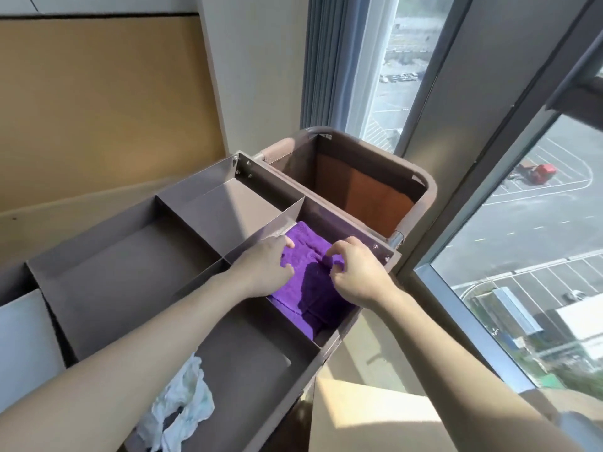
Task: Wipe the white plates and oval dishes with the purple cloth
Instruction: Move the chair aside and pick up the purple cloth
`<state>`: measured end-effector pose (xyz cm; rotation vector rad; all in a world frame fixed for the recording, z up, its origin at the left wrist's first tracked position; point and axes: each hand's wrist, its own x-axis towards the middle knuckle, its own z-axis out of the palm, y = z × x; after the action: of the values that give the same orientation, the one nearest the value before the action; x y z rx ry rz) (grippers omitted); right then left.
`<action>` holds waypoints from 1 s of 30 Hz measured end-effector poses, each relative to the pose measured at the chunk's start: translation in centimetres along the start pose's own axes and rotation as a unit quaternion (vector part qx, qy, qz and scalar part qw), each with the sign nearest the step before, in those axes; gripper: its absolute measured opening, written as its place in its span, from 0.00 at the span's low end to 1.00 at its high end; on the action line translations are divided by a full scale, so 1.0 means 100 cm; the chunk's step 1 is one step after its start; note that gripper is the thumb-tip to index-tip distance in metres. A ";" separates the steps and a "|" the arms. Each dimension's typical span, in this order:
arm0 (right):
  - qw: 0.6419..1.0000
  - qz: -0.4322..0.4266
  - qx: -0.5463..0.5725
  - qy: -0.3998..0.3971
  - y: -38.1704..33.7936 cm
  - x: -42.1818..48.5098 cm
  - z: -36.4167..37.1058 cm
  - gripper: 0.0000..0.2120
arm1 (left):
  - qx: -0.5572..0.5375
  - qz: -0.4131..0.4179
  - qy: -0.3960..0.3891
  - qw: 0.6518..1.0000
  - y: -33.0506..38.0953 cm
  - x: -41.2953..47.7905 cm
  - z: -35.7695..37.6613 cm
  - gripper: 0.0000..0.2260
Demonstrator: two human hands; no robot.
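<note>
Two bare forearms: enter from the lower edge and reach forward over the cart (107,256).
Rag (181,402): white, crumpled, lying in the cart's near compartment, beneath the left forearm.
Cart: grey-brown top tray split by thin dividers into several open compartments.
Cloth (306,243): purple, folded, lying in the far right compartment and filling most of its floor; partly in the hands' shadow.
Left hand (264,269): on the cloth's left side, thumb and curled fingers closed on its edge.
Right hand (355,275): on the cloth's right side, fingers bent, pinching a raised fold near the middle.
Bin (427,194): rounded grey-brown frame with an orange-brown lining, fixed to the cart's far end, just beyond the cloth's compartment.
Window (538,223): to the right, grey frame, car park far below.
Curtain (326,60): grey-blue, pleated, hanging behind the bin.
</note>
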<state>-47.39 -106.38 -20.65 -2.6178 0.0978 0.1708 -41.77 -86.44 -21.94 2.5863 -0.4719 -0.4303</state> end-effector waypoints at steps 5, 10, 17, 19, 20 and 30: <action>0.991 0.022 -0.132 0.008 -0.002 0.011 0.025 0.25 | 0.076 -0.024 0.036 0.996 -0.004 0.007 0.023 0.26; 0.984 0.044 -0.174 0.008 -0.004 0.009 0.026 0.19 | 0.122 -0.034 0.078 0.989 0.001 0.007 0.027 0.28; 0.983 0.029 -0.179 0.015 -0.003 0.008 0.023 0.14 | 0.136 -0.026 0.115 0.984 0.002 0.007 0.027 0.33; 0.985 0.023 -0.172 0.014 -0.002 0.007 0.023 0.13 | 0.136 -0.031 0.115 0.983 0.002 0.007 0.027 0.33; 0.985 0.020 -0.168 0.017 -0.003 0.007 0.022 0.12 | 0.137 -0.033 0.115 0.983 0.002 0.007 0.027 0.33; 0.995 -0.011 -0.099 0.019 -0.001 0.003 0.021 0.11 | 0.143 -0.035 0.132 0.980 0.002 0.005 0.027 0.16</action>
<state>-47.28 -105.25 -22.49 -2.8192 0.0685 0.1302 -42.42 -87.90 -24.23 2.8877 -0.3730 -0.0372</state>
